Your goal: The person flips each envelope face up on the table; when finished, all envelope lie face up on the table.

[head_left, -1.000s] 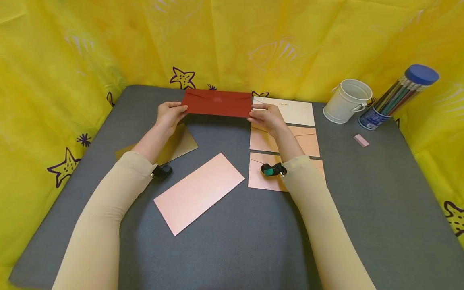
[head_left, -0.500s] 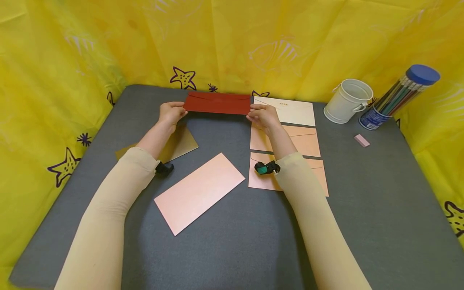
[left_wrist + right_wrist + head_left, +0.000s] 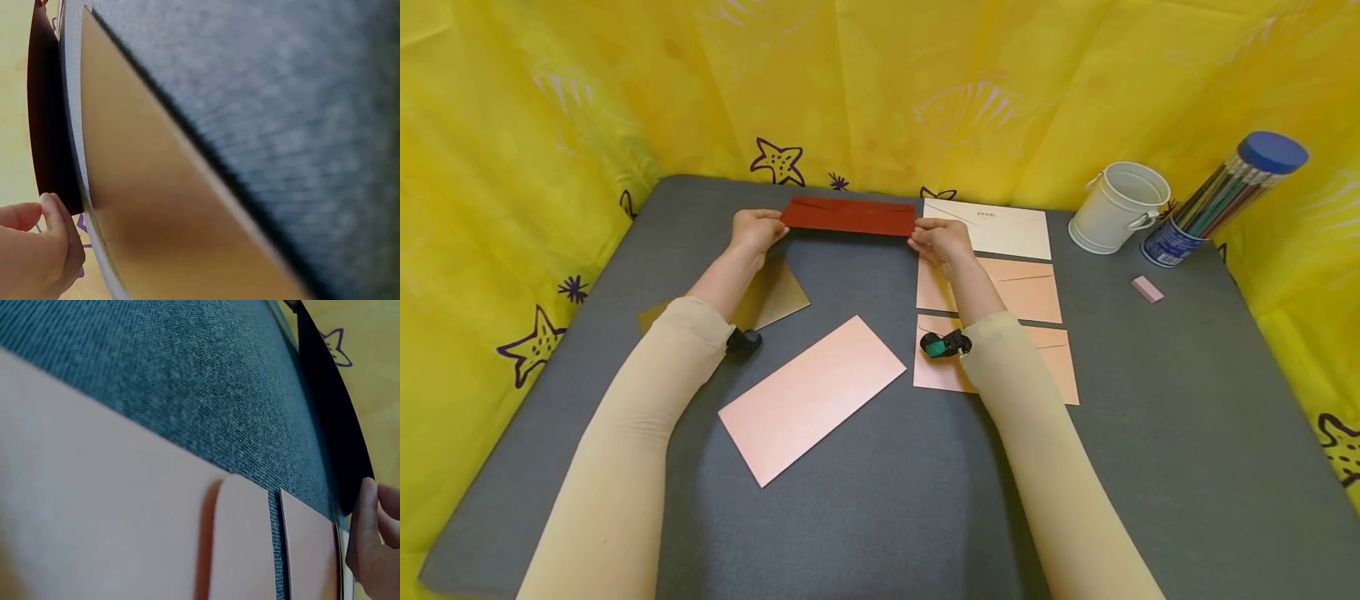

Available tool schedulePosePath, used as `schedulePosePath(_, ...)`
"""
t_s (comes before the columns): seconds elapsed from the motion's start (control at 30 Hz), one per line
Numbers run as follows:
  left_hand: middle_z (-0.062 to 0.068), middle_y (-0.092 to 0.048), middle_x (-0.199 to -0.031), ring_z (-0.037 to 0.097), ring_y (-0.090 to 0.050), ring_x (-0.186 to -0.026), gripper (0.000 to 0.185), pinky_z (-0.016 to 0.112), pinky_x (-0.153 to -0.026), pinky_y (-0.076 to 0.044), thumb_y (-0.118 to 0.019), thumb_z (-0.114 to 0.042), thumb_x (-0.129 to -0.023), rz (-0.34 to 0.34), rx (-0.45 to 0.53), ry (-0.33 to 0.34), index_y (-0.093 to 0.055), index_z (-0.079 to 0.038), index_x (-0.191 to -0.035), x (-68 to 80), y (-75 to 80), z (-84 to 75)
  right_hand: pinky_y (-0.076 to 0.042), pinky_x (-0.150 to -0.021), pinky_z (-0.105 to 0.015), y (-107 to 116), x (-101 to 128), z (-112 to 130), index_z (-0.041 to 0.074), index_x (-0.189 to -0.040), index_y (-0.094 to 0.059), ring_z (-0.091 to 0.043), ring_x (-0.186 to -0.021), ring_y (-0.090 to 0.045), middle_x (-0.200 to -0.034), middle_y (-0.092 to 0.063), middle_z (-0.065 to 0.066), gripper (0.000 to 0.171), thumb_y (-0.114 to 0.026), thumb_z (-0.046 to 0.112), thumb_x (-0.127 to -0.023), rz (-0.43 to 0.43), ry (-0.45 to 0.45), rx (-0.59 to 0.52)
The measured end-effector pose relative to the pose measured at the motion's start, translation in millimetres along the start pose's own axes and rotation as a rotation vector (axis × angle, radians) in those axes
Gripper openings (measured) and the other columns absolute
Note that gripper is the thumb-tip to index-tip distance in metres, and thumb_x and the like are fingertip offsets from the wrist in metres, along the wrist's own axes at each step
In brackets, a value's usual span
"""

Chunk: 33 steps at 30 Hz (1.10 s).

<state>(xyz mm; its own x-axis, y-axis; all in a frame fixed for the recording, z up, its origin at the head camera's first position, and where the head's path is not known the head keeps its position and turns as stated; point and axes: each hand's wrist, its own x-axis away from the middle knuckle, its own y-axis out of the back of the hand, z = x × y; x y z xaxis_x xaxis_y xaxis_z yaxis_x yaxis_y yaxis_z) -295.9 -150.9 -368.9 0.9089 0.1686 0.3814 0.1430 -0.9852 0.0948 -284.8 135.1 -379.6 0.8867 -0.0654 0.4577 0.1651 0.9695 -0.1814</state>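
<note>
Red envelope (image 3: pixel 848 216) held level above far edge of grey worktop (image 3: pixel 865 467), just left of cream envelope (image 3: pixel 992 230). Pinched at left end by left grip (image 3: pixel 756 231), at right end by right grip (image 3: pixel 942 241), fingers clamped on short edges.

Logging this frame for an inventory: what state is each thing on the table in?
red envelope: held at both ends by left hand and right hand
cream envelope: lying flat
white bucket: upright, empty
pencil tube: capped, leaning
loose pink envelope: flat, askew
</note>
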Motion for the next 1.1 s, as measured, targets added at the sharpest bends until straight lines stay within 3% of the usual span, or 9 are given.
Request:
schedulePosePath(0.17,0.019,-0.034,-0.155,0.007,-0.055,-0.094,0.052,0.025,-0.112,-0.043,-0.047,0.003,-0.097,0.062,-0.072,-0.012,-0.036,0.008,-0.148,-2.8,0.7,-3.4,-0.054,-0.099,-0.027,0.0,0.4,-0.6,-0.004,-0.134,-0.058,-0.017,-0.092,-0.064,-0.111,-0.060,-0.011,0.041,-0.059,-0.007,-0.093,-0.008,0.012,0.023)
schedulePosePath(0.37,0.009,-0.045,-0.127,0.010,-0.053,-0.097,0.049,0.027,-0.113,-0.041,-0.046,0.000,-0.098,0.085,-0.074,-0.002,-0.037,0.012,-0.144,-6.0,1.6,-4.4,-0.051,-0.104,-0.030,1.1,1.0,-2.0,-0.004,-0.135,-0.056,-0.020,-0.105,-0.064,-0.133,-0.061,-0.017,0.041,-0.057,-0.004,-0.094,0.007,0.009,0.002)
schedulePosePath(0.47,0.015,-0.041,-0.142,0.019,-0.052,-0.123,0.049,0.027,-0.117,-0.038,-0.044,-0.001,-0.099,0.104,-0.064,0.006,-0.036,0.012,-0.145,-6.8,1.2,-4.2,-0.049,-0.106,-0.031,1.7,1.8,-2.4,-0.004,-0.137,-0.055,-0.025,-0.121,-0.061,-0.142,-0.057,-0.018,0.042,-0.056,-0.004,-0.095,0.020,0.011,-0.003)
schedulePosePath(0.57,0.019,-0.026,-0.159,0.023,-0.040,-0.141,0.051,0.027,-0.119,-0.035,-0.043,-0.001,-0.099,0.132,-0.058,0.015,-0.032,0.011,-0.148,-7.6,1.6,-3.6,-0.049,-0.107,-0.031,1.9,2.3,-2.8,-0.003,-0.137,-0.055,-0.027,-0.128,-0.058,-0.143,-0.056,-0.019,0.041,-0.054,-0.003,-0.096,0.023,0.015,-0.009)
schedulePosePath(0.63,0.017,-0.030,-0.157,0.021,-0.044,-0.135,0.050,0.025,-0.117,-0.037,-0.044,-0.002,-0.099,0.135,-0.061,0.018,-0.035,0.010,-0.147,-8.2,1.6,-2.8,-0.049,-0.106,-0.031,1.7,2.3,-3.0,-0.003,-0.137,-0.055,-0.027,-0.129,-0.058,-0.143,-0.056,-0.019,0.040,-0.053,-0.001,-0.097,0.023,0.018,-0.010)
schedulePosePath(0.73,0.009,-0.045,-0.134,0.012,-0.051,-0.109,0.043,0.021,-0.107,-0.043,-0.048,-0.004,-0.098,0.130,-0.067,0.009,-0.045,0.008,-0.139,-8.8,1.6,-1.8,-0.050,-0.106,-0.031,1.4,1.7,-3.3,-0.004,-0.137,-0.055,-0.026,-0.127,-0.059,-0.142,-0.056,-0.020,0.039,-0.051,0.001,-0.098,0.022,0.026,-0.003)
schedulePosePath(0.83,0.002,-0.045,-0.118,0.007,-0.047,-0.093,0.030,0.019,-0.099,-0.044,-0.052,-0.006,-0.097,0.137,-0.074,0.001,-0.052,0.005,-0.125,-9.4,1.0,-1.4,-0.050,-0.106,-0.031,1.3,2.0,-3.4,-0.004,-0.137,-0.055,-0.025,-0.122,-0.060,-0.141,-0.056,-0.020,0.040,-0.053,-0.001,-0.097,0.022,0.030,0.004)
schedulePosePath(0.9,0.004,-0.045,-0.127,0.008,-0.046,-0.097,0.028,0.020,-0.103,-0.043,-0.053,-0.008,-0.097,0.154,-0.086,0.008,-0.052,0.003,-0.124,-9.3,1.0,-1.6,-0.049,-0.107,-0.031,1.4,2.4,-3.4,-0.004,-0.137,-0.054,-0.025,-0.118,-0.060,-0.139,-0.056,-0.020,0.042,-0.054,-0.003,-0.095,0.026,0.031,0.004)
schedulePosePath(1.1,0.011,-0.026,-0.161,0.014,-0.037,-0.123,0.052,0.027,-0.119,-0.032,-0.051,-0.012,-0.099,0.172,-0.141,0.035,-0.040,0.004,-0.146,-6.2,0.3,-4.6,-0.048,-0.108,-0.032,1.1,3.7,-3.1,-0.003,-0.137,-0.054,-0.023,-0.114,-0.061,-0.130,-0.058,-0.018,0.044,-0.056,-0.004,-0.094,0.029,0.022,-0.016)
